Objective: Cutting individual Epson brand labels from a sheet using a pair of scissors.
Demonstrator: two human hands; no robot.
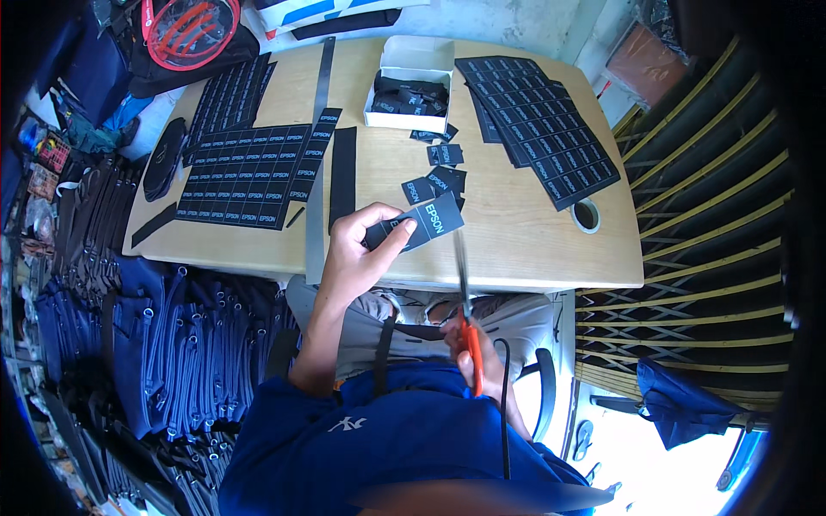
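Observation:
Between thumb and fingers of my left hand [357,254] is a short strip of black labels [440,218] with white print, held over the table's near edge. My right hand [490,365] grips a pair of scissors [474,354] by the orange handles. The blades point away from me, close to the strip's right end; they are blurred, so whether they touch it I cannot tell. Several cut labels [445,155] lie loose just beyond the strip. Behind them stands a white box [406,119], lid up, with more black pieces inside.
Label sheets [241,176] cover the table's left side; a stack of similar sheets [544,120] lies at the right. A long metal ruler [316,236] and a black strip [343,172] lie between. A round hole [586,217] pierces the table [516,249]. Blue straps [185,344] hang at left.

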